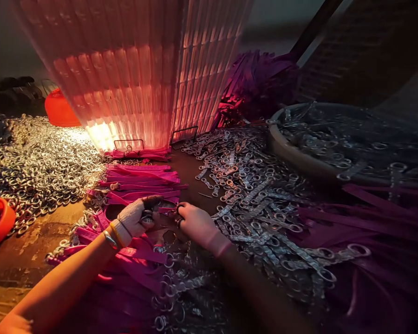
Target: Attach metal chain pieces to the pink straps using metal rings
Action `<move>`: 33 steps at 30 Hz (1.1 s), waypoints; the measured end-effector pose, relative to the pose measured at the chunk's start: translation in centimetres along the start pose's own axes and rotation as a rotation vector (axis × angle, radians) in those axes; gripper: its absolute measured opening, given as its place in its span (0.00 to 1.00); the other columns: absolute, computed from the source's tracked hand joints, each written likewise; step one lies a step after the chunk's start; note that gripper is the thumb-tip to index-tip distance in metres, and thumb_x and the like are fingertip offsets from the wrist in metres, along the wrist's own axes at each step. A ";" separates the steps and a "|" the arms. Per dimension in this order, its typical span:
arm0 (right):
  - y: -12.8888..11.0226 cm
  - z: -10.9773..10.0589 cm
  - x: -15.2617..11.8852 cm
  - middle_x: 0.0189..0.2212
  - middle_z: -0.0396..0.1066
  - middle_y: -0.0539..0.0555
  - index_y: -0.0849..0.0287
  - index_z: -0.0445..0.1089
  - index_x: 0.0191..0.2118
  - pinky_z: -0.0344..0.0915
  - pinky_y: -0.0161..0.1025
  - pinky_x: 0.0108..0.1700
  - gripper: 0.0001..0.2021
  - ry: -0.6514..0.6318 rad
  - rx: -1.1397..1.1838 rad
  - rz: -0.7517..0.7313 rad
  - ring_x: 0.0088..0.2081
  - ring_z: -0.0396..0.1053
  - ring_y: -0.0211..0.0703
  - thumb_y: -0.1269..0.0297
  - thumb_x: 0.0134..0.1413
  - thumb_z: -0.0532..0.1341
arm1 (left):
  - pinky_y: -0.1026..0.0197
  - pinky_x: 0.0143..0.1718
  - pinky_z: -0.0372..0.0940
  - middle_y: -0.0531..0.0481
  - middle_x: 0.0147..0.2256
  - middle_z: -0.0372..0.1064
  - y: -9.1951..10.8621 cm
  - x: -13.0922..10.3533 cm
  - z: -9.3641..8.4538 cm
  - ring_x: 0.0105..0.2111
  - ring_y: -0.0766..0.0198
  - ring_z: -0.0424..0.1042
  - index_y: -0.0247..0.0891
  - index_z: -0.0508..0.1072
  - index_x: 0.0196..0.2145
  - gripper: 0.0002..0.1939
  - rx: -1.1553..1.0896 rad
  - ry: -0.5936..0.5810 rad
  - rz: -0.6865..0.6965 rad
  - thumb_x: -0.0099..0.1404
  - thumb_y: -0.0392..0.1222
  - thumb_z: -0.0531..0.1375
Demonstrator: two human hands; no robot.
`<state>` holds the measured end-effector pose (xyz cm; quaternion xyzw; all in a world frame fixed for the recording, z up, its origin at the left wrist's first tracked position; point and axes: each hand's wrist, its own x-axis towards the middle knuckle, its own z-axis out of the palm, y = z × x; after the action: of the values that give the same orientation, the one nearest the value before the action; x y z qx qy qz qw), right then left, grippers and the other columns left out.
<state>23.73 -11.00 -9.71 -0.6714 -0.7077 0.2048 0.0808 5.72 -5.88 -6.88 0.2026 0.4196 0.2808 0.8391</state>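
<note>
My left hand (134, 220), in a pale glove with dark fingertips, is closed near the middle. A short magenta strap (165, 210) runs from its fingers toward my right hand. Close against the left fingers is a small dark, round, metallic piece (147, 219), too blurred to name. My right hand (197, 225) is bare, its fingers pinched together, with dark bands round the fingertips; what they grip is hidden. Magenta straps with metal fittings (142, 178) lie in a row just beyond the hands. More magenta straps (135, 262) lie beneath my left wrist.
Silvery rings (48, 162) are heaped at left beside an orange bowl (0, 222). Metal pieces with ring ends (251, 195) spread at right, before a large basin (278, 139). A ribbed translucent panel (125, 83) stands behind. Dark purple straps (376, 232) lie at right.
</note>
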 end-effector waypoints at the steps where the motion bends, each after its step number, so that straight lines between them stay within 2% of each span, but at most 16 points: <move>1: -0.1 0.2 0.4 0.46 0.74 0.59 0.59 0.75 0.34 0.61 0.37 0.39 0.11 -0.007 0.002 0.011 0.40 0.71 0.45 0.77 0.48 0.57 | 0.75 0.10 0.43 0.53 0.19 0.64 0.1 0.4 0.3 0.13 0.73 0.60 0.32 0.76 0.36 0.07 0.112 0.024 0.056 0.59 0.31 0.60; 4: 0.1 0.0 0.9 0.42 0.73 0.60 0.61 0.74 0.33 0.61 0.37 0.37 0.10 0.009 0.026 0.037 0.37 0.71 0.44 0.77 0.49 0.57 | 0.72 0.11 0.46 0.53 0.15 0.63 0.3 1.5 0.6 0.11 0.73 0.57 0.30 0.79 0.36 0.08 0.465 0.104 0.217 0.57 0.34 0.64; 6: 0.1 -0.7 0.3 0.42 0.73 0.60 0.62 0.74 0.36 0.62 0.36 0.39 0.11 0.045 0.059 0.031 0.39 0.71 0.44 0.76 0.52 0.55 | 0.72 0.13 0.50 0.51 0.16 0.67 0.4 1.7 0.7 0.13 0.72 0.60 0.29 0.80 0.35 0.09 0.600 0.109 0.300 0.55 0.33 0.65; 9: -0.4 -2.0 -1.4 0.42 0.74 0.57 0.61 0.74 0.41 0.64 0.35 0.41 0.12 0.089 0.358 -0.085 0.41 0.70 0.44 0.69 0.59 0.53 | 0.71 0.17 0.55 0.48 0.24 0.74 0.0 0.7 0.8 0.17 0.71 0.64 0.31 0.81 0.34 0.09 0.753 -0.023 0.373 0.54 0.32 0.64; 12: -1.7 -2.7 -3.3 0.38 0.74 0.54 0.60 0.75 0.41 0.66 0.37 0.41 0.12 0.095 0.741 -0.218 0.40 0.70 0.45 0.66 0.59 0.54 | 0.71 0.20 0.58 0.48 0.27 0.74 -0.8 -1.2 0.7 0.20 0.71 0.66 0.32 0.80 0.33 0.07 0.828 -0.180 0.360 0.55 0.32 0.63; 14: -2.7 -2.6 -4.4 0.39 0.74 0.54 0.59 0.75 0.42 0.66 0.39 0.44 0.13 0.135 0.809 -0.252 0.41 0.70 0.45 0.69 0.56 0.55 | 0.70 0.19 0.57 0.49 0.23 0.71 -1.3 -2.6 0.2 0.19 0.71 0.64 0.31 0.79 0.32 0.06 0.767 -0.176 0.295 0.57 0.37 0.64; 18: -3.8 -2.0 -5.9 0.44 0.72 0.56 0.57 0.73 0.48 0.64 0.41 0.49 0.18 0.271 0.646 -0.278 0.46 0.68 0.46 0.74 0.52 0.55 | 0.70 0.16 0.51 0.53 0.18 0.63 -2.1 -4.8 -1.6 0.16 0.73 0.58 0.33 0.73 0.29 0.14 0.574 -0.036 0.233 0.59 0.49 0.65; 22: -4.5 -1.3 -6.2 0.34 0.74 0.53 0.57 0.74 0.41 0.62 0.37 0.40 0.14 0.133 0.423 -0.273 0.37 0.68 0.44 0.76 0.52 0.54 | 0.70 0.15 0.46 0.55 0.19 0.61 -2.8 -6.0 -3.1 0.16 0.74 0.55 0.34 0.70 0.29 0.18 0.517 -0.016 0.204 0.61 0.54 0.63; 25: -5.3 -1.1 -6.0 0.32 0.73 0.54 0.59 0.72 0.33 0.57 0.36 0.35 0.11 0.106 0.211 -0.231 0.33 0.67 0.42 0.77 0.49 0.55 | 0.69 0.16 0.48 0.55 0.19 0.61 -2.9 -6.3 -3.3 0.16 0.73 0.56 0.34 0.69 0.28 0.18 0.530 -0.007 0.185 0.61 0.54 0.62; 29: -6.3 -1.0 -5.4 0.32 0.73 0.56 0.60 0.70 0.31 0.52 0.38 0.32 0.09 0.110 -0.069 -0.240 0.31 0.66 0.42 0.78 0.45 0.56 | 0.68 0.18 0.51 0.55 0.18 0.61 -2.2 -6.6 -2.7 0.17 0.71 0.57 0.35 0.68 0.26 0.18 0.778 -0.010 0.219 0.64 0.53 0.59; 33: -6.3 -0.2 -5.1 0.33 0.73 0.58 0.60 0.71 0.32 0.51 0.40 0.31 0.09 0.130 -0.195 -0.224 0.32 0.68 0.45 0.76 0.46 0.56 | 0.67 0.25 0.53 0.51 0.24 0.67 -2.0 -6.3 -2.5 0.24 0.69 0.61 0.34 0.71 0.28 0.09 1.232 0.017 0.420 0.64 0.40 0.57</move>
<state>18.47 -16.05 -6.19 -0.6046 -0.7880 0.0811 0.0832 1.11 -11.18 -5.70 0.7220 0.4620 0.1484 0.4931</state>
